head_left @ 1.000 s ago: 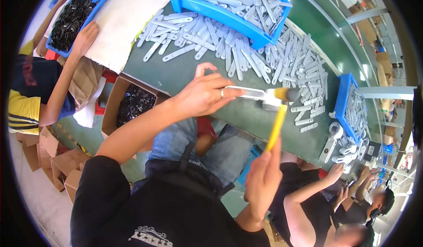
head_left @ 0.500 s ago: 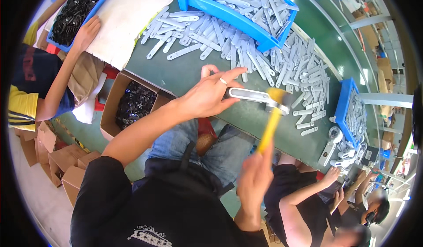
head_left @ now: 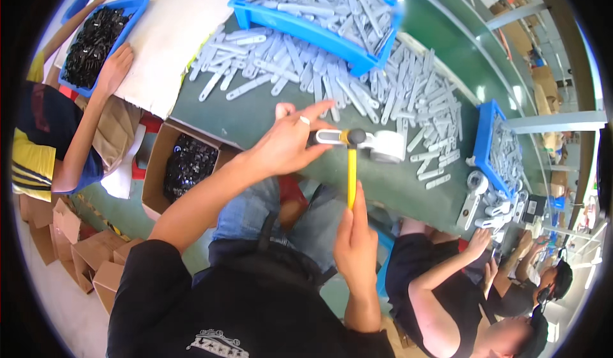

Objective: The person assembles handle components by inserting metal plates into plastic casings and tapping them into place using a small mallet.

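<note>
My left hand [head_left: 284, 142] reaches over the green tabletop with its thumb and fingers closed on one end of a long grey handle piece [head_left: 328, 136]. The far end of this piece carries a thick round white part [head_left: 387, 147]. A finger of that hand stretches out along the upper side. In my right hand [head_left: 355, 249] is a hammer [head_left: 352, 173] with a yellow grip, held upright in the picture. Its dark head lies over the middle of the handle piece and hides part of it; whether the two touch I cannot tell.
Many loose grey handle pieces [head_left: 281, 64] cover the table's far side beneath a full blue bin [head_left: 300, 30]. Another blue bin [head_left: 483, 144] stands at right, by assembled pieces [head_left: 471, 208]. A cardboard box [head_left: 152, 189] of black parts sits left. Co-workers sit on both sides.
The hammer has shifted left along the handle piece, from near its round end to its middle. My right hand has come up and left. The round white part now shows. The whole view has shifted slightly.
</note>
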A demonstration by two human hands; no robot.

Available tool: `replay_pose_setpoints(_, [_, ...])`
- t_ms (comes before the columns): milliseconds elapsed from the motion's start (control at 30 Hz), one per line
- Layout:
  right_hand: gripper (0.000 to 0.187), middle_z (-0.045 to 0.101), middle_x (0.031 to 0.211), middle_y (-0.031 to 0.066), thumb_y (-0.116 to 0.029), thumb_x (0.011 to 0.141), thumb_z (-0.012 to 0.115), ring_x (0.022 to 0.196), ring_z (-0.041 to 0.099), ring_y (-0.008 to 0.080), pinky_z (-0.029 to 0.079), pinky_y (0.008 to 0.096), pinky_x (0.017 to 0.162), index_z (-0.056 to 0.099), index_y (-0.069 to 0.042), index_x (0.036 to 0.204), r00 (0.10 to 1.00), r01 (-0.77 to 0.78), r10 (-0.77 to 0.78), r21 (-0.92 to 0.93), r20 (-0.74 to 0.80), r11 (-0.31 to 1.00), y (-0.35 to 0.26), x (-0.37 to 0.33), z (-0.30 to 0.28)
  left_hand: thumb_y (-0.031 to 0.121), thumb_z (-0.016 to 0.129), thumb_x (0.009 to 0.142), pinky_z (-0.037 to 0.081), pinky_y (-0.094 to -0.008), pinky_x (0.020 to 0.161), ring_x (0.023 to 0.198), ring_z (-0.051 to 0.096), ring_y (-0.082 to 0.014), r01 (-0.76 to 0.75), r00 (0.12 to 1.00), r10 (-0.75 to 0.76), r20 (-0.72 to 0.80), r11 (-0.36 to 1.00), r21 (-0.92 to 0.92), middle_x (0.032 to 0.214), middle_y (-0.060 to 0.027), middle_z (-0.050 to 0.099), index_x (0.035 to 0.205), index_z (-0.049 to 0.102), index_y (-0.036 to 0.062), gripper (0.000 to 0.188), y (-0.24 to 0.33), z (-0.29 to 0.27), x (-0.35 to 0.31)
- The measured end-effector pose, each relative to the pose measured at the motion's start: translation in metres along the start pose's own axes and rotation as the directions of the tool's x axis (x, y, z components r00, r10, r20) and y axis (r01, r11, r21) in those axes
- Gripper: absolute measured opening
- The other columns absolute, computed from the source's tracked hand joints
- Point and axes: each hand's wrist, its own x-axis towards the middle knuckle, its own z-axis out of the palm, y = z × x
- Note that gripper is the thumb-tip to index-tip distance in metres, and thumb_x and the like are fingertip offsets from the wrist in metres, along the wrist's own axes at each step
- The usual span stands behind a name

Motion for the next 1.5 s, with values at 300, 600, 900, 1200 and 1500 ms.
replay_pose_setpoints(300, [0.04,0.051,0.062,-0.0049,-0.015,0.105,0.065,0.04,0.043,0.0034,0.033,0.0213,0.037,0.061,0.0,0.142,0.884,-0.188,0.407,0.622,-0.23,0.76,0.049,-0.019,-0.044,0.019,0.078,0.091,0.05,-0.0398,0.084,0.091,0.071,-0.0276,0.131,0.988,-0.143,-0.061,0.977,-0.166,0.099,-0.0103,0.078,0.121,0.076,0.0128,0.031,0.008,-0.016,0.01])
replay_pose_setpoints(600, [0.031,0.043,0.157,0.0225,-0.014,0.098,0.069,0.136,0.055,0.0419,0.049,0.0448,0.107,0.074,-0.012,0.129,0.657,-0.386,0.078,-0.245,-0.749,0.89,0.214,-0.015,-0.11,0.002,0.067,0.102,0.052,-0.0226,0.082,0.096,0.065,-0.0069,0.276,0.771,-0.451,-0.45,0.873,-0.402,0.119,-0.006,0.075,0.137,0.069,0.0003,0.035,-0.039,-0.112,-0.069])
replay_pose_setpoints(900, [0.032,0.067,0.105,0.0225,-0.016,0.097,0.067,0.103,0.065,0.0421,0.052,0.0487,0.091,0.072,-0.007,0.127,0.642,-0.466,0.237,-0.126,-0.729,0.876,0.281,-0.012,-0.131,0.02,0.068,0.105,0.051,-0.0248,0.094,0.109,0.065,-0.0088,0.551,0.601,-0.319,-0.733,0.829,0.09,0.126,-0.0078,0.076,0.141,0.066,-0.0009,0.041,-0.221,-0.229,-0.123])
replay_pose_setpoints(1200, [0.033,0.061,0.078,-0.0005,-0.009,0.104,0.067,0.046,0.04,0.0017,0.026,0.0198,0.04,0.061,0.0,0.135,0.525,0.086,0.507,0.636,-0.683,0.767,0.117,-0.014,-0.12,0.016,0.072,0.096,0.046,-0.0499,0.112,0.13,0.06,-0.04,0.556,0.708,0.27,-0.653,0.358,0.75,0.144,-0.0201,0.064,0.139,0.068,0.0061,0.044,-0.182,-0.219,-0.078])
replay_pose_setpoints(1500, [0.033,0.063,0.082,0.0004,-0.025,0.107,0.066,0.047,0.044,0.0042,0.031,0.0238,0.04,0.065,-0.004,0.133,0.903,-0.333,0.369,0.898,0.217,0.286,0.056,0.053,-0.022,0.006,0.076,0.092,0.052,-0.0426,0.108,0.127,0.066,-0.0334,0.024,0.942,0.072,-0.329,0.959,0.281,0.136,-0.0143,0.07,0.122,0.076,0.0094,0.03,-0.044,-0.083,0.0])
